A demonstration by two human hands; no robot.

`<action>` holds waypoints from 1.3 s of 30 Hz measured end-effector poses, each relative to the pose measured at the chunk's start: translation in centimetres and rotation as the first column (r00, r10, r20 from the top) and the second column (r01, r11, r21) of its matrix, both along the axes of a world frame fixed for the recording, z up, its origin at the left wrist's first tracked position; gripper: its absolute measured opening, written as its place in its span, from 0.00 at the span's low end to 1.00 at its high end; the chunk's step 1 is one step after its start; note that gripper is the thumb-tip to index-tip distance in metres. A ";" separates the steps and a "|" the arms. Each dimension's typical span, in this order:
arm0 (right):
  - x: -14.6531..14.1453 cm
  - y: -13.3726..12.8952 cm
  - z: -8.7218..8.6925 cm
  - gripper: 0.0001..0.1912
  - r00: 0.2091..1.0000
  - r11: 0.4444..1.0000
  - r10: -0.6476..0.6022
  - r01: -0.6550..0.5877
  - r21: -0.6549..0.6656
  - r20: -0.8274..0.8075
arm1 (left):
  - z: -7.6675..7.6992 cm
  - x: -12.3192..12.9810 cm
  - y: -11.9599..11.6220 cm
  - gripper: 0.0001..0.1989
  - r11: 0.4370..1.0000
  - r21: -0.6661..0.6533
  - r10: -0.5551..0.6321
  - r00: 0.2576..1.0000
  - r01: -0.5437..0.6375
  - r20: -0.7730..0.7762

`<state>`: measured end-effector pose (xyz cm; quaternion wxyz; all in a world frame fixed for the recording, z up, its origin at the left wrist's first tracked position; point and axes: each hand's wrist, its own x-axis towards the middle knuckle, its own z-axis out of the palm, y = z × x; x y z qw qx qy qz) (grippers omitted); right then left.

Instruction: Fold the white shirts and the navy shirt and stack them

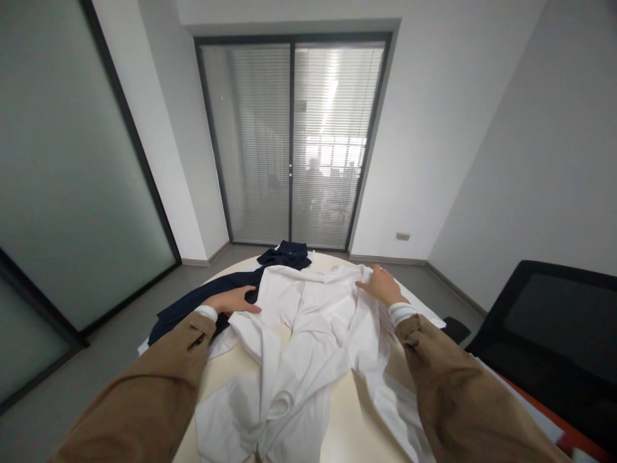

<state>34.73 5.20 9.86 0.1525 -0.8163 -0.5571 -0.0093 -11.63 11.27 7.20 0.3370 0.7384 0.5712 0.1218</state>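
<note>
1 uneven tug could bunch the white garment [321, 315]: left hand [230, 300], fingers parted; right hand [384, 286] perhaps pinching its edge.

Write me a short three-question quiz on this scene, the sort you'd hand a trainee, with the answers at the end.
1. Multiple choice: what lies spread between the left hand and the right hand?
A) a cup
B) a white garment
C) a laptop

2. True or false: dark cloth shows just behind the left hand.

3. Fill the gap: the chair stands on the person's ____ side.

Key: 1. B; 2. True; 3. right.
</note>
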 end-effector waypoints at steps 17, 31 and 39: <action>2.5 -2.9 1.2 0.26 0.974 0.960 0.037 0.028 0.279 -0.225 | 2.0 -0.8 -2.6 0.25 0.739 0.562 0.384 0.918 -0.371 0.101; -11.5 -13.5 0.4 0.24 0.331 0.290 0.890 -0.942 -0.171 -0.315 | -3.0 6.9 -11.6 0.21 0.793 0.475 -0.325 0.924 0.382 -0.201; -6.0 -12.6 2.0 0.12 0.468 0.506 0.640 -0.854 -0.124 -0.609 | -5.0 8.0 -11.1 0.14 0.857 0.485 -0.116 0.982 0.176 -0.151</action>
